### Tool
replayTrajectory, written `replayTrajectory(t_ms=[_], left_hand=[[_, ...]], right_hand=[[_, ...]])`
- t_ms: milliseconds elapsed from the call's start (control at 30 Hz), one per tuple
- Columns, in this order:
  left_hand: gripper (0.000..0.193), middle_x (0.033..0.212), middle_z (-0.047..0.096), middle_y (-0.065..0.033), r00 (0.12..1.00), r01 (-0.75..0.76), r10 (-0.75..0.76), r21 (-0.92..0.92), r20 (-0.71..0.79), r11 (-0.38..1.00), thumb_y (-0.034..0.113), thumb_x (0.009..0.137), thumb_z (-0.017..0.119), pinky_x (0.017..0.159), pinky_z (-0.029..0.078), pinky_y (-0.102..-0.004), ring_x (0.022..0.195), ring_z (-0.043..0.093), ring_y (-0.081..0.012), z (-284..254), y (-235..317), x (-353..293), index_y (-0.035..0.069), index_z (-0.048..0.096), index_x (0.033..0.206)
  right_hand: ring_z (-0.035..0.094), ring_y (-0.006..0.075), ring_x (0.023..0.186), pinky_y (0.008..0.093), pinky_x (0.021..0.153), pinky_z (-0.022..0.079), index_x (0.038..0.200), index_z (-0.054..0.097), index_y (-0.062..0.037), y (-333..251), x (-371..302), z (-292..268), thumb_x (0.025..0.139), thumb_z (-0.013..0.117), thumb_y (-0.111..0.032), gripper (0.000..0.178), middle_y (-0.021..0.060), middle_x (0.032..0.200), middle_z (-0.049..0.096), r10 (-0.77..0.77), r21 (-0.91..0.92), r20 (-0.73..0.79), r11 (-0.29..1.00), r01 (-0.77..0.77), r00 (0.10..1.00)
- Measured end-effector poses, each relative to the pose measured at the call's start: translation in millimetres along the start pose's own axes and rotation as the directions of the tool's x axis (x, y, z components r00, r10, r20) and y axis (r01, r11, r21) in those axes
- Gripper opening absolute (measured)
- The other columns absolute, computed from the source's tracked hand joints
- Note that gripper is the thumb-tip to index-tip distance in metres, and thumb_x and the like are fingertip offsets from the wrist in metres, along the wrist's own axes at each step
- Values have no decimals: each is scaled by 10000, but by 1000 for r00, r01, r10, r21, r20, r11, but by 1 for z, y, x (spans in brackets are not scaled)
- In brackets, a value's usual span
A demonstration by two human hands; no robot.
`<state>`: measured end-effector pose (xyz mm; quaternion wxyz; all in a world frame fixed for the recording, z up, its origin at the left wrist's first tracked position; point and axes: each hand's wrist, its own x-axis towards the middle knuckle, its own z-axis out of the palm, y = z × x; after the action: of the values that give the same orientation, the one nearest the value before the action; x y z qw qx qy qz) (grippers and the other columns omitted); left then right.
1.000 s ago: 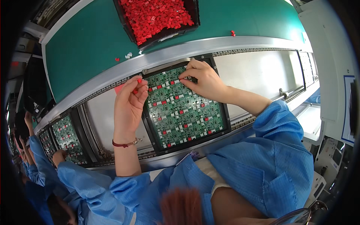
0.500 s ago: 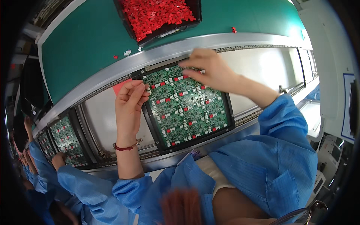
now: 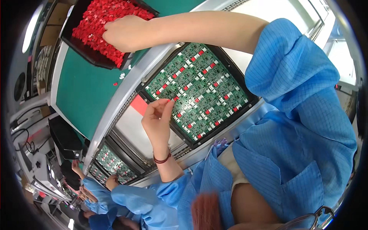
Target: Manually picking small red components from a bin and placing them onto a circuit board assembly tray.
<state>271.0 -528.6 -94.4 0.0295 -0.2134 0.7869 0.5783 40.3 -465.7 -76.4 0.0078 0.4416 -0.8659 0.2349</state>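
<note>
A panel of green circuit boards (image 3: 203,82) dotted with white and red connectors sits in a black frame (image 3: 251,102) on the conveyor line. My left hand (image 3: 156,122) is over the panel's left edge, thumb and fingertips pinched together; what they hold, if anything, is too small to make out. Stretched out across the top of the panel, my right arm reaches to a black bin (image 3: 94,57) of small red plastic connectors (image 3: 97,25). My right hand (image 3: 125,33) is down in these parts, its fingertips hidden among them.
Metal rails (image 3: 115,109) edge the conveyor, with a green mat (image 3: 80,92) beyond. Loose red and white bits (image 3: 122,76) lie near the bin. At lower left, other people in blue sleeves (image 3: 96,191) work at more framed boards (image 3: 115,163). A red sheet (image 3: 138,104) lies beside the panel.
My right hand has left the panel's far edge and gone left into the bin of red connectors. The view has turned and shifted; my left hand stays pinched by the panel's left edge.
</note>
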Motion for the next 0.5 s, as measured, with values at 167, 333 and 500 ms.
replayTrajectory(t_ms=[167,333,500], left_hand=[[141,599,459,6,943,-308,330,499,47,810,68,725,740,449,313,-239,488,392,-78,7,-8,-1,44,644,825],[135,578,449,-28,892,-445,401,549,207,708,102,704,754,424,317,-269,454,401,-124,7,-4,-7,55,653,780],[146,559,436,-29,875,-483,372,514,310,709,111,687,762,418,320,-277,446,400,-129,5,-5,-7,54,648,756]], right_hand=[[623,345,785,438,620,518,818,589,47,-1,1,14,691,559,-8,142,192,855,601,-54,85,-61,995,59,997],[625,335,742,433,581,511,784,583,42,3,-3,17,685,563,-12,114,180,797,609,-83,44,-80,995,86,993],[620,334,708,433,562,502,750,577,39,-3,-3,16,680,564,-11,87,177,749,608,-181,-37,-111,983,178,977]])
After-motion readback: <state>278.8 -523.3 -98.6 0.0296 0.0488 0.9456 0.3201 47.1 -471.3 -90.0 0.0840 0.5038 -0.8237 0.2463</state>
